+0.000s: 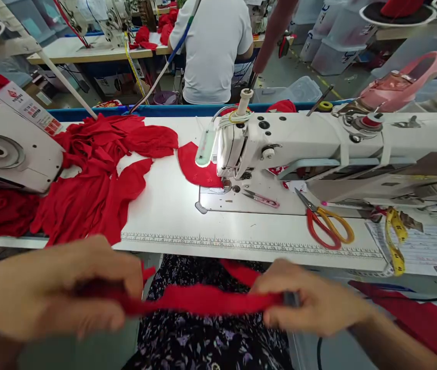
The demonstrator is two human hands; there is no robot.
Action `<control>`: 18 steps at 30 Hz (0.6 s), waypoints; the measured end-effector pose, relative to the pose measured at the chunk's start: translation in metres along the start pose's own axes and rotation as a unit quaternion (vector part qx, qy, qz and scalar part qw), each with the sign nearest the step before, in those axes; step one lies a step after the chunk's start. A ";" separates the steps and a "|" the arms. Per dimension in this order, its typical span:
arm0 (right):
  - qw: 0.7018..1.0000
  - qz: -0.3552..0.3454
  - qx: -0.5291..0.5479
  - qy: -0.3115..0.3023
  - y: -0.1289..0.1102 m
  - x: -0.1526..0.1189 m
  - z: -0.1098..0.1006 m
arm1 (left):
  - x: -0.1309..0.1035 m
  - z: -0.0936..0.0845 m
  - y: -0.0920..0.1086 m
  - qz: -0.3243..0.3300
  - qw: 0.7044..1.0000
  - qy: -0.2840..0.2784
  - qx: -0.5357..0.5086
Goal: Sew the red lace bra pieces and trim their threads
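While both hands are raised in front of the near edge of the desk (172,231), a narrow red strip (203,299) runs between them, above a dark patterned garment (214,339). The left hand (83,288) is closed on one end, its thumb below and its curled fingers above, the strip coming out beside the fingertips. The right hand (306,298) pinches the other end between thumb and fingers, where a small dark object (290,299) also shows, too blurred to identify. Both hands are off the desk and well apart.

On the desk, a heap of red fabric (98,169) lies toward the left, beside a white machine housing (10,149). A sewing machine (299,139) stands toward the far edge, with a rounded red piece (197,167) by its needle end. Small snips (261,199) lie on its metal bed; to their right, scissors (328,226) with red and yellow handles rest near a printed ruler scale (241,245) along the near edge. A yellow tape measure (394,241) lies over papers (422,249) near the right corner. Beyond the far edge, a person in a white shirt (216,51) faces away.
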State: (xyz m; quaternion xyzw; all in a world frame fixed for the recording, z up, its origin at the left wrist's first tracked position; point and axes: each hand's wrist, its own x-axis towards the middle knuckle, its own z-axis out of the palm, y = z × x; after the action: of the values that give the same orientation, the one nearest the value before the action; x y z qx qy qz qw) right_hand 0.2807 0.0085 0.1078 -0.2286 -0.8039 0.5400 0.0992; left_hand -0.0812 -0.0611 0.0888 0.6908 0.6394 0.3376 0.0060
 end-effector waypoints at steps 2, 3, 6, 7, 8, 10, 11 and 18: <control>0.969 0.026 -0.164 0.181 0.005 -0.019 -0.025 | 0.022 0.010 0.006 0.013 1.000 -0.005 -0.011; 0.933 0.015 -0.253 0.255 0.008 -0.026 -0.033 | 0.032 0.015 0.005 0.023 1.000 -0.009 -0.013; 0.804 -0.017 -0.469 0.365 0.026 -0.039 -0.036 | 0.049 0.030 -0.009 0.080 0.996 -0.040 0.003; 0.782 -0.018 -0.509 0.361 0.035 -0.040 -0.031 | 0.048 0.036 -0.014 0.115 0.991 -0.060 0.022; 0.775 -0.015 -0.533 0.341 0.045 -0.040 -0.023 | 0.043 0.042 -0.019 0.153 0.984 -0.078 0.045; 0.789 -0.001 -0.547 0.280 0.067 -0.038 -0.006 | 0.025 0.058 -0.022 0.225 0.964 -0.101 0.095; 0.796 0.005 -0.549 0.254 0.077 -0.036 0.002 | 0.014 0.067 -0.020 0.244 0.959 -0.093 0.105; 0.828 0.011 -0.518 0.215 0.097 -0.025 0.002 | -0.035 0.114 0.027 0.244 0.969 -0.032 -0.007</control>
State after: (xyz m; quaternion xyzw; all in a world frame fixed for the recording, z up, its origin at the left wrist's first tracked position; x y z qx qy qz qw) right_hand 0.3268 0.0252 0.0200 -0.3657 -0.9214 -0.0171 0.1307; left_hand -0.0022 -0.0489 -0.0036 0.8364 0.4485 0.3111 -0.0507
